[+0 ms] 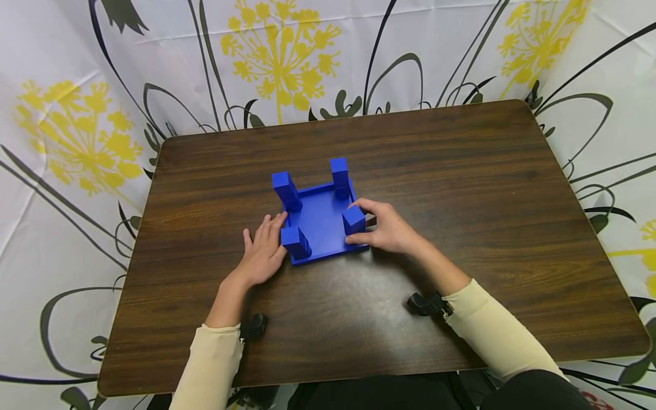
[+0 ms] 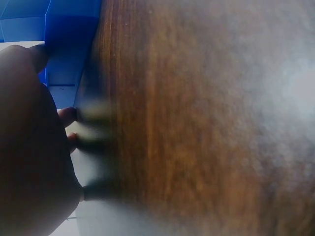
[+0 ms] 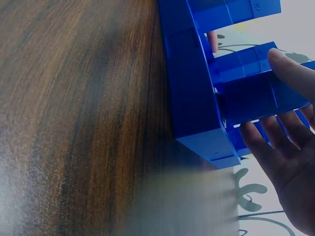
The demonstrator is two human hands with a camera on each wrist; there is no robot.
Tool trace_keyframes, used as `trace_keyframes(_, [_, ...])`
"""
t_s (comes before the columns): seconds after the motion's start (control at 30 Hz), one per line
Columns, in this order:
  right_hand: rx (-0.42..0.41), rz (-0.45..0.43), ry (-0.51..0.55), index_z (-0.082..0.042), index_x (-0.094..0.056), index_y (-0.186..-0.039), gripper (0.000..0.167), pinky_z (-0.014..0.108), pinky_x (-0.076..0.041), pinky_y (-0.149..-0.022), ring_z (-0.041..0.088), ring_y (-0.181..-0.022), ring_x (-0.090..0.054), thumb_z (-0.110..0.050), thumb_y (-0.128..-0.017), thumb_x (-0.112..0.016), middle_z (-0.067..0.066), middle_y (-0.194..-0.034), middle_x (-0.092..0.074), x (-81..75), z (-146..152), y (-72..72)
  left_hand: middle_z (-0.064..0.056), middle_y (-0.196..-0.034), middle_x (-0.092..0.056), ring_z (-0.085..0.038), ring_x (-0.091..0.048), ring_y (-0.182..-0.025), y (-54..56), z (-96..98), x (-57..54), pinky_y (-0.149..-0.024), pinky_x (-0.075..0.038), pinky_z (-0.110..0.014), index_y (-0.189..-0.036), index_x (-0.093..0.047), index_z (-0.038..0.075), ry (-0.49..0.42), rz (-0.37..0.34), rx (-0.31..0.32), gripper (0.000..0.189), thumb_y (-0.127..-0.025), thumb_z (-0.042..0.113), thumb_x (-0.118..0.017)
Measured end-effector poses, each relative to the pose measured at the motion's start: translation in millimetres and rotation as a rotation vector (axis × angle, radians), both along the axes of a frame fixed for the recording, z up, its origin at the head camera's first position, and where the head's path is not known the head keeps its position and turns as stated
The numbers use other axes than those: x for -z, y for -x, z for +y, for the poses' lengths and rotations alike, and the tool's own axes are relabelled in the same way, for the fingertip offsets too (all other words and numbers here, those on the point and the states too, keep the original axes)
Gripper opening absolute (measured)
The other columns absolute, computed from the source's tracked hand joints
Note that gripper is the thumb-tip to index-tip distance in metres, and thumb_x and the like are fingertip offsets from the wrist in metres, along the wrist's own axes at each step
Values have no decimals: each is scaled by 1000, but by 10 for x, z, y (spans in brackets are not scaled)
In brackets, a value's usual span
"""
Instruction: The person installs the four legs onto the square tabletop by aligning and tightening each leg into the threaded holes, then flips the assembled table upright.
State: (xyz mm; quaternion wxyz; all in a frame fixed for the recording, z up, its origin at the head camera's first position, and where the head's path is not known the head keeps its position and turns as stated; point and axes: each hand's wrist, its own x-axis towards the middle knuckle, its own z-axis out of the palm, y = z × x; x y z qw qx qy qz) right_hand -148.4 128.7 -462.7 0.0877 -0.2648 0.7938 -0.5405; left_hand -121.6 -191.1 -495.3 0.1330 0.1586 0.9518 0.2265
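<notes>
A square blue tray point(image 1: 320, 219) with low walls lies on the table, and a blue block-like post rises at each corner. My right hand point(image 1: 386, 228) grips the near right post point(image 1: 354, 221) between thumb and fingers. In the right wrist view the fingers lie along this post point(image 3: 256, 96), its base at the tray's corner. My left hand point(image 1: 262, 250) lies against the tray's left side with fingers extended, beside the near left post point(image 1: 295, 242). The far left post point(image 1: 286, 191) and far right post point(image 1: 339, 176) stand untouched.
The brown wood-grain table point(image 1: 461, 188) extends around the tray on all sides. Behind it hangs a white curtain point(image 1: 318, 51) with yellow and grey plant prints. Each wrist carries a dark strapped device, such as the right wrist device point(image 1: 427, 304).
</notes>
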Motion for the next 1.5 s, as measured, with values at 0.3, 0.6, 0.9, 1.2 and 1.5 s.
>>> trace_keyframes(0.3, [55, 26, -13, -8, -62, -111, 49, 39, -55, -78, 19, -94, -65, -18, -72, -90, 5, -101, -67, 9, -21, -8, -11, -162, -14, -30, 0, -149, 2, 4, 3, -106, 10, -68, -158, -6, 24, 5, 4, -2, 66, -100, 25, -38])
trace_keyframes(0.6, [118, 64, -54, -10, -60, -108, 50, 42, -56, -69, 29, -82, -68, -21, -71, -90, 7, -100, -69, 53, -61, -27, -10, -163, -10, -29, 2, -149, 1, 2, -3, -106, 12, -67, -158, -4, 25, 10, -16, 4, 68, -100, 23, -38])
trace_keyframes(0.9, [148, 103, -138, -11, -60, -112, 52, 41, -56, -71, 25, -81, -69, -28, -73, -89, 10, -108, -68, 38, -72, -64, -10, -163, -11, -28, 2, -149, -2, 8, -6, -107, 11, -67, -158, -4, 26, 16, -17, -1, 67, -100, 24, -38])
trace_keyframes(1.2, [128, 171, -151, -11, -62, -121, 55, 42, -55, -75, 22, -84, -68, -31, -76, -86, 6, -123, -64, 67, -64, -72, -11, -162, -13, -29, 0, -149, -1, 10, 2, -106, 10, -68, -158, -6, 25, 4, -2, -7, 65, -101, 26, -38])
trace_keyframes(1.5, [-13, 114, -10, -7, -54, -135, 63, 43, -48, -93, 22, -123, -52, -11, -79, -82, 12, -131, -58, 72, -2, -29, -11, -163, -12, -29, 1, -149, 4, 7, 5, -107, 11, -67, -158, -5, 26, 5, -11, -7, 64, -103, 29, -37])
